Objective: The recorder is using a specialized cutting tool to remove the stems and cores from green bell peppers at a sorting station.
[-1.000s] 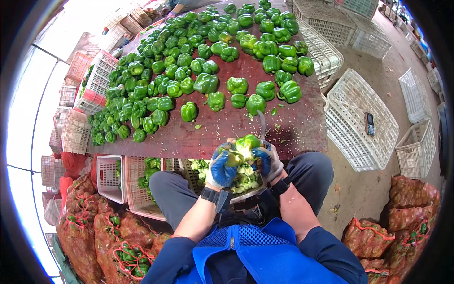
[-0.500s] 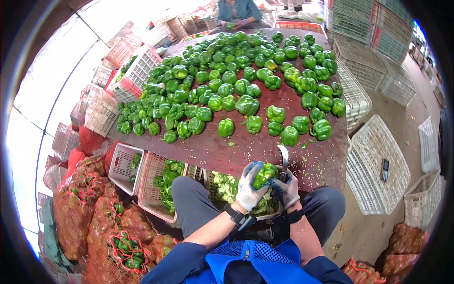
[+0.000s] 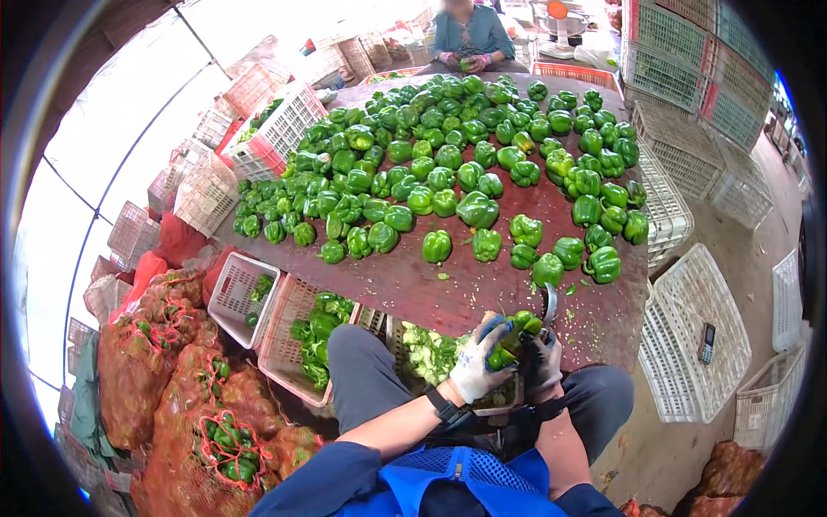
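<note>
Over my lap at the table's near edge, my left hand (image 3: 481, 365), in a white glove with blue fingertips, is wrapped round a green bell pepper (image 3: 522, 323). The pepper shows a dark gap between two green parts and looks split open, though the fingers cover much of it. My right hand (image 3: 544, 365), gloved too, is closed beside it on a curved-blade knife (image 3: 550, 302). The blade points up past the pepper; the handle is mostly hidden. Below my hands stands a crate of pale green pepper pieces (image 3: 431, 351).
Many green peppers (image 3: 476, 209) cover the dark red table (image 3: 370, 280). Across it sits another person (image 3: 469, 39) with gloved hands round something green. Crates (image 3: 234, 297) and red mesh sacks (image 3: 138, 370) stand at left. At right, a phone (image 3: 707, 343) lies on stacked white crates (image 3: 685, 293).
My view has tilted up, so more of the person opposite shows. The pepper in my left hand has turned and now shows a dark gap. Both hands stay close together.
</note>
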{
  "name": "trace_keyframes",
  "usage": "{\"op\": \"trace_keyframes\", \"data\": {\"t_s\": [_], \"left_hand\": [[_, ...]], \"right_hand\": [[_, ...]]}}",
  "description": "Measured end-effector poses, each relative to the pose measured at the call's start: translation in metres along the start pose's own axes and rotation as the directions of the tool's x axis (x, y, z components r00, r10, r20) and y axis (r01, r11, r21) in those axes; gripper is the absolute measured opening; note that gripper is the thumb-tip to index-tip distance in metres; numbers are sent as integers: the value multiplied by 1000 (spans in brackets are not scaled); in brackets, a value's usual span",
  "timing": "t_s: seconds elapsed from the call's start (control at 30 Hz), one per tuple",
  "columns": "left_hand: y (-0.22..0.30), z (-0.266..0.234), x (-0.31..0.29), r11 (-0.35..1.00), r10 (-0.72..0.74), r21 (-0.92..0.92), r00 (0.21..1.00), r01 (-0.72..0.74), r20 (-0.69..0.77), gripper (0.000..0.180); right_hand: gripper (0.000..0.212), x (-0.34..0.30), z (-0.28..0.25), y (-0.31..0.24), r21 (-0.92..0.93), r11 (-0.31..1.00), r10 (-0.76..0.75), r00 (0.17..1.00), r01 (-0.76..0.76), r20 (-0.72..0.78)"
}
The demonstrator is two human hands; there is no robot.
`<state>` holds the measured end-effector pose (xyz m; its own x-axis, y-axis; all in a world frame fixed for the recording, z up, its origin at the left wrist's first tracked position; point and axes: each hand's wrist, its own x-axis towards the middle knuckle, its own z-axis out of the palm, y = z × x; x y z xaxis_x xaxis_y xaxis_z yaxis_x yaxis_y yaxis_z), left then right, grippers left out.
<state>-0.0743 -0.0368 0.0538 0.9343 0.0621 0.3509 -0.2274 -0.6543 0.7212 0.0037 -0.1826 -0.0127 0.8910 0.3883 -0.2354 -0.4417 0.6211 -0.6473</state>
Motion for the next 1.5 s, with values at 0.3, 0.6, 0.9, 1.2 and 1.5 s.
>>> {"op": "trace_keyframes", "data": {"t_s": [0.3, 0.6, 0.9, 1.2, 1.5], "left_hand": [[-14, -22, 18, 399, -284, -708, 813, 583, 509, 58], [-28, -14, 1, -112, -379, -847, 766, 519, 519, 48], [-30, -5, -3, 528, -526, -741, 845, 414, 97, 49], [-78, -78, -4, -323, -501, -880, 727, 347, 470, 35], [-100, -171, 7, -254, -642, -944, 693, 212, 328, 36]], "right_hand": [[78, 0, -11, -3, -420, 899, -39, 978, 125, 206], [69, -5, 3, -3, -271, 961, 11, 972, 55, 233], [47, 0, -1, 8, -752, 649, -197, 980, 117, -17], [24, -2, -4, 19, -794, 582, -60, 982, 179, 178], [31, 1, -15, 29, -865, 501, 59, 996, 26, 63]]}}
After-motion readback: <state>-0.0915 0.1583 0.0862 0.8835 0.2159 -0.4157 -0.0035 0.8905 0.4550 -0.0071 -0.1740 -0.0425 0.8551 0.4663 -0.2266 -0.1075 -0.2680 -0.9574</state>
